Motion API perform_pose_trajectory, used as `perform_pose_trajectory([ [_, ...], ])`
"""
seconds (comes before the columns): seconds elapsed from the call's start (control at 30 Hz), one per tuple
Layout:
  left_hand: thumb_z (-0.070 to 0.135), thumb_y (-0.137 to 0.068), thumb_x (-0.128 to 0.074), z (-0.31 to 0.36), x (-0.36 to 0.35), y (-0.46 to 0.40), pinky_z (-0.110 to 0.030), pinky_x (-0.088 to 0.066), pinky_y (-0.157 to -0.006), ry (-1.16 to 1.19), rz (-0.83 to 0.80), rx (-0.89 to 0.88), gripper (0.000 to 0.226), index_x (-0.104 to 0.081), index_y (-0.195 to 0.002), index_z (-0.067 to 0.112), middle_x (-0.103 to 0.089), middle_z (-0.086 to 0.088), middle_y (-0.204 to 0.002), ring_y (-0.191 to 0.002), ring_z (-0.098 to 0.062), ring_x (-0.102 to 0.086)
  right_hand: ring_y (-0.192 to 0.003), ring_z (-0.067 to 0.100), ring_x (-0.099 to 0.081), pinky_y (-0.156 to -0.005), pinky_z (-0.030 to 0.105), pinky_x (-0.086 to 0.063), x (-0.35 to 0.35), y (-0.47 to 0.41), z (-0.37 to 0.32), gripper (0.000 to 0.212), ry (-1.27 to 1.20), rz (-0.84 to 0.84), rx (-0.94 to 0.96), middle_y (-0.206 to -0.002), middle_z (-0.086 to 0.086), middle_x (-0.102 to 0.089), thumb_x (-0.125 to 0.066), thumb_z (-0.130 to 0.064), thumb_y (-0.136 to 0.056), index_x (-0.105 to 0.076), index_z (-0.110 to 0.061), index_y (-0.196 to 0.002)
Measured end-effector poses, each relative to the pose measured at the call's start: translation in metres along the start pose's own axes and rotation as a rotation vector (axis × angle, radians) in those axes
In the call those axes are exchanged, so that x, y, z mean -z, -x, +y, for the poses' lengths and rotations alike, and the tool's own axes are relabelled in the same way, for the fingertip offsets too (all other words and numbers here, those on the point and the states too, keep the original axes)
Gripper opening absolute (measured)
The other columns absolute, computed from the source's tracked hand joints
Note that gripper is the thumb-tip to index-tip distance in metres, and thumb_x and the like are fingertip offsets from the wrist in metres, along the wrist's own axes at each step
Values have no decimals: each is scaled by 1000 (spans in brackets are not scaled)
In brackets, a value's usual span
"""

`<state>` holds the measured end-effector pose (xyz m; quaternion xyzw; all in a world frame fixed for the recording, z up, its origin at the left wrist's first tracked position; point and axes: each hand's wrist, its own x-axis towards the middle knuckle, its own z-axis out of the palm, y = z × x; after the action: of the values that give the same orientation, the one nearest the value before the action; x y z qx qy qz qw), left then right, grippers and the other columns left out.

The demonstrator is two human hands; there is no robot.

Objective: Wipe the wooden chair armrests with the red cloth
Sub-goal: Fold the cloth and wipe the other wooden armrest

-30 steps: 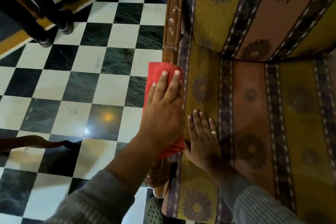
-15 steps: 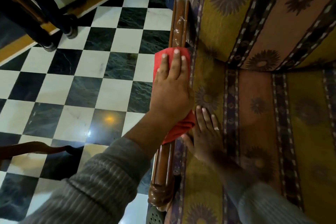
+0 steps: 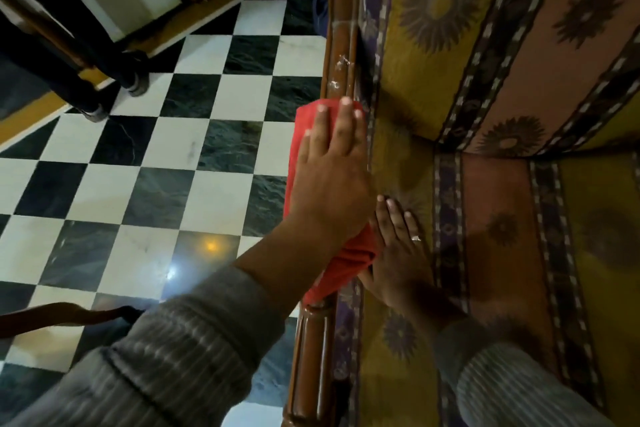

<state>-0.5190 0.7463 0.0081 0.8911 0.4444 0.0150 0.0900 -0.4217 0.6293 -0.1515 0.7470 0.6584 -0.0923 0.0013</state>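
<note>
The armrest (image 3: 337, 55) runs lengthwise beyond the left hand (image 3: 329, 184), whose straight fingers press the red cloth (image 3: 298, 130) onto it, thumb apparently hidden; the right hand (image 3: 398, 253) lies flat-fingered on the cushion (image 3: 502, 270)

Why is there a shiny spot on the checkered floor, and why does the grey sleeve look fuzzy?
Head view: the glossy floor mirrors lights as an orange and a white glare spot; head view again, the left sleeve near the lens is smeared, probably by motion; the right hand throws a soft shadow on the seat cushion.
</note>
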Motion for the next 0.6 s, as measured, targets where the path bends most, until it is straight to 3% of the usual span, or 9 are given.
perform_pose_trajectory([
  [0.13, 34, -100, -27, -9, 7, -55, -48, 1, -123, -108, 13, -146, 64, -11, -158, 11, -2, -9, -169, -154, -32, 6, -153, 28, -5, -121, 52, -16, -1, 2, 0, 79, -41, 43, 2, -163, 17, -19, -29, -64, -94, -39, -6, -147],
  [0.27, 34, -98, -34, -10, 19, -101, -48, -3, -126, 33, 52, 64, 71, -7, -158, 8, -2, -12, -168, -155, -31, 3, -153, 27, -5, -121, 52, -17, 1, 2, 2, 84, -46, 45, 5, -164, 16, -15, -24, -65, -94, -22, -7, -154],
  [0.4, 36, -97, -34, -2, 16, -98, -49, -5, -126, 57, 73, 132, 74, -3, -157, 6, 0, -15, -168, -155, -33, 4, -153, 28, -6, -121, 51, -16, 10, 1, 1, 85, -45, 1, -5, -164, 16, -15, -26, -66, -93, -21, -8, -154],
  [0.53, 52, -85, -14, -8, 14, -94, -50, -3, -125, -34, 57, -6, 85, -11, -157, 7, -2, -12, -169, -155, -32, 2, -151, 30, -20, -121, 51, -14, 23, -31, 7, 78, -17, -4, 70, -156, 17, -38, -26, -66, -93, -48, -7, -140],
  [0.6, 59, -75, -11, -13, 15, -93, -50, -4, -125, -38, 49, -75, 97, -17, -156, 7, -6, -11, -168, -155, -32, -1, -152, 26, -12, -123, 48, -6, 31, -61, 15, 77, -7, -21, 96, -159, 12, -33, -22, -66, -92, -49, -12, -140],
])
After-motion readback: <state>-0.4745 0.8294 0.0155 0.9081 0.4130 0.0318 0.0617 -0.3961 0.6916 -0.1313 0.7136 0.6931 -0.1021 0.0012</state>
